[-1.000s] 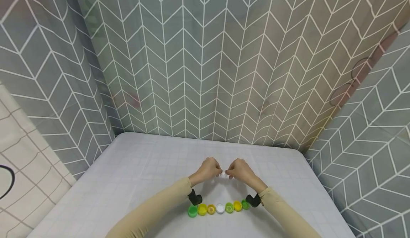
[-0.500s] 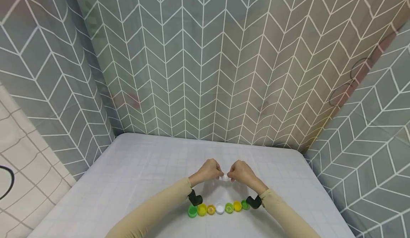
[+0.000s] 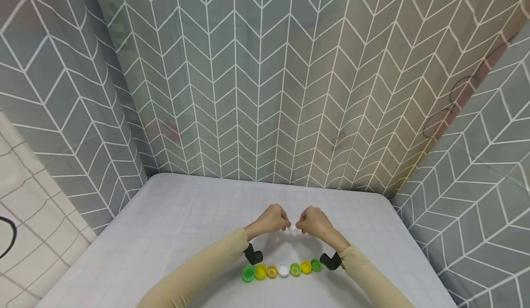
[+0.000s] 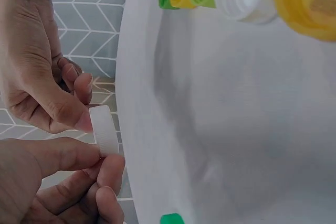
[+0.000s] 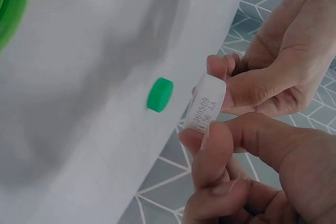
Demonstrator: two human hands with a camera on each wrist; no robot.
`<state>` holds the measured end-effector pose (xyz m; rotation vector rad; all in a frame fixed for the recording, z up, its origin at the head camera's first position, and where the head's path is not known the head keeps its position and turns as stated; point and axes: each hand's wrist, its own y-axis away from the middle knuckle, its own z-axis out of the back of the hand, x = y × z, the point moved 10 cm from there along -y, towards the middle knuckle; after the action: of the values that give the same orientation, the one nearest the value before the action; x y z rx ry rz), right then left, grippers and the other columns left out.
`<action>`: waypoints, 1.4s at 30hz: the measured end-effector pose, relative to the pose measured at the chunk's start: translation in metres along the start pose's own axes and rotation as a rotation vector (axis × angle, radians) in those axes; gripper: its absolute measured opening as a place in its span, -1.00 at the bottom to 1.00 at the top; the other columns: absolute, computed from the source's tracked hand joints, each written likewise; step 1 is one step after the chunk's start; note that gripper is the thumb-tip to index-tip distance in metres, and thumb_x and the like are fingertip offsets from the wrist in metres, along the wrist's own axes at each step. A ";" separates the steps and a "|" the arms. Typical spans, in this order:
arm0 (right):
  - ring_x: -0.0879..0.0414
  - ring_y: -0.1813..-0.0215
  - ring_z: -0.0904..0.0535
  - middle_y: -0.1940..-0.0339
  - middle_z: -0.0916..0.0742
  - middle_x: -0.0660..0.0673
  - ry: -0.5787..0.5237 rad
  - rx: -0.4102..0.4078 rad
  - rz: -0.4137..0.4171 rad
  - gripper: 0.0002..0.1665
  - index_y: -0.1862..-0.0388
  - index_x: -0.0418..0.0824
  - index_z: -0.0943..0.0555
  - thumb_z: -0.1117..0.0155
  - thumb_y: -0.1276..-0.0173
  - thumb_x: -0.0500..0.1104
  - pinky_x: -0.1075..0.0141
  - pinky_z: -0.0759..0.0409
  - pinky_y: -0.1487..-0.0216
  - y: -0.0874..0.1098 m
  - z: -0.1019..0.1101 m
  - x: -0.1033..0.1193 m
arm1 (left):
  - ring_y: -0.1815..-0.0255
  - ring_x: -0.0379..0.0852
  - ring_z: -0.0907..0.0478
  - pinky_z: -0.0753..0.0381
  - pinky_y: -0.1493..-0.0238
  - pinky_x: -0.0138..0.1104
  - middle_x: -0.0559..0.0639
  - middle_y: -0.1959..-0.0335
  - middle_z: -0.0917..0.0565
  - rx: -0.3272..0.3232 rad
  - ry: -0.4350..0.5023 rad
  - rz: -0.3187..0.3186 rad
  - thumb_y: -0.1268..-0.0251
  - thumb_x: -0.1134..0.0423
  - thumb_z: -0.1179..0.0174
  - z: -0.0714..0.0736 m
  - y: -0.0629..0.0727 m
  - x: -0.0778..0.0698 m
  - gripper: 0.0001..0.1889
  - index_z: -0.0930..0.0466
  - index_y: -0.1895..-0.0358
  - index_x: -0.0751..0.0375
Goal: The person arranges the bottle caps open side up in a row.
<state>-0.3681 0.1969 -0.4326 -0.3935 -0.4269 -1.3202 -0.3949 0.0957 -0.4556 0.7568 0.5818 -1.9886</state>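
A white ridged bottle cap (image 4: 104,130) is held in the air between the fingertips of both hands. My left hand (image 3: 271,218) pinches one side of it, and my right hand (image 3: 315,221) pinches the opposite side. Printed dark characters show on the cap's side in the right wrist view. A small green cap (image 5: 160,95) lies on the table beyond the held one in that view. In the head view the white cap is mostly covered by fingers.
Nearer the body stands a row of several caps: green (image 3: 248,273), yellow (image 3: 260,271), orange (image 3: 271,271), white (image 3: 283,271), light green (image 3: 295,269), yellow (image 3: 305,267) and green (image 3: 316,265). They rest on the white-covered table (image 3: 198,216). Patterned curtains (image 3: 256,91) surround the table.
Both hands have shifted slightly to the right with the white bottle cap still pinched between them. The row of caps keeps its arrangement.
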 end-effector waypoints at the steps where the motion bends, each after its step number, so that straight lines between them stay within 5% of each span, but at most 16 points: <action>1: 0.19 0.68 -0.40 0.74 -0.66 -0.04 0.007 -0.003 0.000 -0.84 0.63 -0.25 -0.69 -0.32 -0.10 -0.25 0.39 -0.29 0.60 0.001 0.001 0.000 | 0.75 -0.26 -0.42 -0.23 0.73 -0.47 -0.12 0.76 -0.63 0.005 0.000 0.005 -0.10 0.34 -0.30 0.000 0.000 -0.001 -0.85 -0.74 0.57 0.27; 11: 0.18 0.68 -0.44 0.77 -0.62 0.01 0.054 -0.069 -0.013 -0.82 0.64 -0.22 -0.67 -0.34 -0.13 -0.25 0.39 -0.29 0.63 0.016 0.028 0.000 | 0.77 -0.31 -0.29 -0.24 0.71 -0.48 -0.10 0.73 -0.64 0.009 -0.018 -0.027 -0.17 0.28 -0.28 -0.001 -0.003 -0.028 -0.82 -0.75 0.51 0.28; 27: 0.18 0.72 -0.37 0.77 -0.62 -0.04 0.108 -0.074 -0.090 -0.74 0.74 -0.17 -0.59 -0.31 -0.13 -0.28 0.41 -0.23 0.64 0.051 0.058 -0.018 | 0.76 -0.30 -0.32 -0.25 0.71 -0.49 0.02 0.66 -0.68 0.044 -0.023 -0.096 -0.20 0.27 -0.29 -0.028 -0.006 -0.071 -0.81 -0.73 0.52 0.27; 42: 0.15 0.64 -0.46 0.82 -0.59 0.04 0.288 0.095 -0.131 -0.76 0.70 -0.14 -0.54 -0.39 -0.04 -0.27 0.32 -0.34 0.57 0.073 0.037 -0.033 | 0.62 -0.40 -0.42 -0.36 0.45 -0.52 -0.31 0.67 -0.64 0.098 -0.189 -0.126 -0.17 0.14 -0.34 -0.076 0.003 -0.070 -0.86 -0.76 0.50 0.02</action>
<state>-0.3058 0.2581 -0.4198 -0.0940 -0.2750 -1.4523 -0.3426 0.1854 -0.4600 0.5940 0.4326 -2.1896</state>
